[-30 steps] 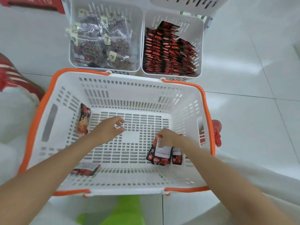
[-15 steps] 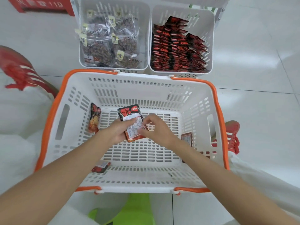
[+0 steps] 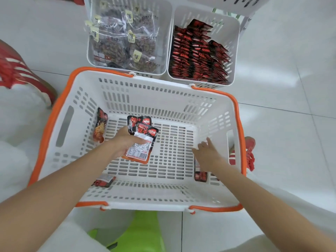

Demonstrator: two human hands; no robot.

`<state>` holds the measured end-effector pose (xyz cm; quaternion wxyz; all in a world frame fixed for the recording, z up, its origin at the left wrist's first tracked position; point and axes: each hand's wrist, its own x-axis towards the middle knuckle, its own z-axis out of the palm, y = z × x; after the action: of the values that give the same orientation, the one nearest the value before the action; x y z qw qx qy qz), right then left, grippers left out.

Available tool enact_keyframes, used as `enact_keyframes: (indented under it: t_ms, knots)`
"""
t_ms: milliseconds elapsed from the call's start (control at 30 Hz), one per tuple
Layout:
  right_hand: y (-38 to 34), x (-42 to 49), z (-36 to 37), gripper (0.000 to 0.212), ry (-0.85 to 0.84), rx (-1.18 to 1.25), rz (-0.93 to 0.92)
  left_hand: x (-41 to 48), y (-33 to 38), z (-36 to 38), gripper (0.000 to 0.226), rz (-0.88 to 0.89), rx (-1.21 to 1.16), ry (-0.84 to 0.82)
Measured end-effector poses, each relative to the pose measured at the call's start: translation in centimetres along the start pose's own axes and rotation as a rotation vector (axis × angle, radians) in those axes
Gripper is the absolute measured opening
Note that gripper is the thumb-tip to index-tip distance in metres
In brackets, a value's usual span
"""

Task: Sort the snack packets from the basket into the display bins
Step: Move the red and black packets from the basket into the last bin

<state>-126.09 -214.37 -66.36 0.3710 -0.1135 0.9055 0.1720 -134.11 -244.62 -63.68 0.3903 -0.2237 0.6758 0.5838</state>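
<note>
A white basket with an orange rim [image 3: 60, 113] sits on the floor in front of me. My left hand [image 3: 125, 142] grips a small stack of red-black snack packets [image 3: 143, 135] above the basket's middle. My right hand [image 3: 207, 153] hovers with straight fingers over a packet [image 3: 200, 176] at the basket's right wall. Another packet [image 3: 100, 128] leans on the left wall, and one more [image 3: 103, 181] lies at the near left. Beyond the basket stand two white display bins: the left bin [image 3: 91, 51] with clear nut bags, the right bin [image 3: 234, 42] with rows of red-black packets.
White tiled floor [image 3: 281, 88] surrounds the basket. A red-striped object [image 3: 16, 70] lies at the far left, a red item [image 3: 250, 153] sits just outside the basket's right side, and a green stool [image 3: 141, 231] is below the near rim.
My right hand let go of the packets passed to my left hand and moved right toward the packet at the basket's right wall. My left hand now holds the stack alone.
</note>
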Motion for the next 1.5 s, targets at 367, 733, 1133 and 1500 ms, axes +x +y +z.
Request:
enact_keyframes:
  t_ms: [367, 733, 1133, 1500]
  knots:
    - [-4.7, 0.3, -8.8, 0.015, 0.665, 1.331, 0.179, -1.0, -0.4, 0.1, 0.027, -0.049, -0.161, -0.069]
    - [-9.8, -0.5, -11.1, 0.053, 0.672, 1.485, -0.199, -2.4, 2.4, 0.6, 0.047, -0.055, -0.360, -0.153]
    - [-5.8, 0.3, -13.4, 0.028, 0.862, 1.589, 0.196, -1.8, 3.4, 0.8, 0.028, 0.158, -0.364, 0.024]
    - [-6.5, 0.3, -12.9, 0.039, 0.466, 1.937, -0.069, -3.0, 4.2, 1.0, 0.032, 0.257, -0.076, -0.042]
